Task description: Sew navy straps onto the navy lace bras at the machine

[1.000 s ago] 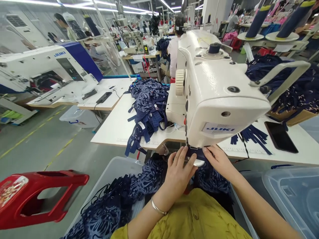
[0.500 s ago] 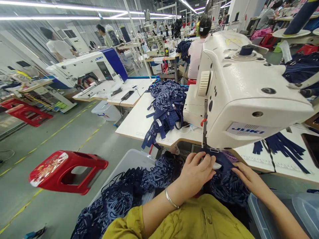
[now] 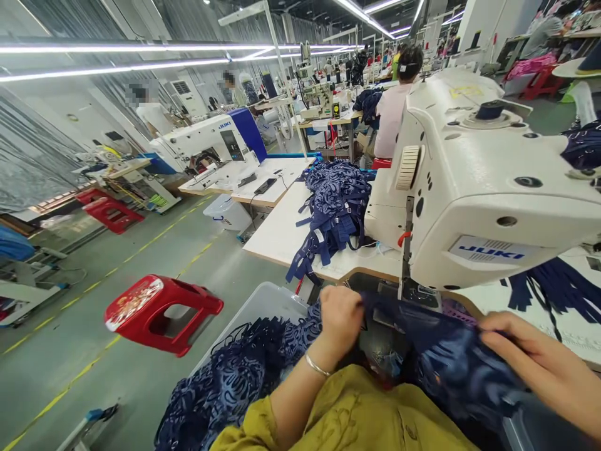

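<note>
1 navy garment [image 3: 436, 338] is drawn out between the left hand [image 3: 342, 316] and the right hand [image 3: 535, 351] in the head view. The left hand is closed in a fist on its left end; the right pinches the other end between thumb and fingers. The piece spans the space in front of the near edge of the sewing table [image 3: 275, 237], low beside the head of the sewing machine [image 3: 474, 207], its patterned part toward the right hand.

It looks clear of the needle, so this seems a pause for handling rather than stitching, though the needle itself cannot be made out. Whether any seam on this piece is finished cannot be told; the cloth is blurred.

Much else lies apart from the hands. A heap of similar garments [image 3: 335, 194] sits on the table left of the machine, straps trailing over the near edge. Loose navy strips [image 3: 558, 282] lie right of the machine. Below the table's near left corner, a clear bin [image 3: 270, 300] holds more patterned pieces [image 3: 235, 382]. Which pile is done and which waits is not shown.
</note>
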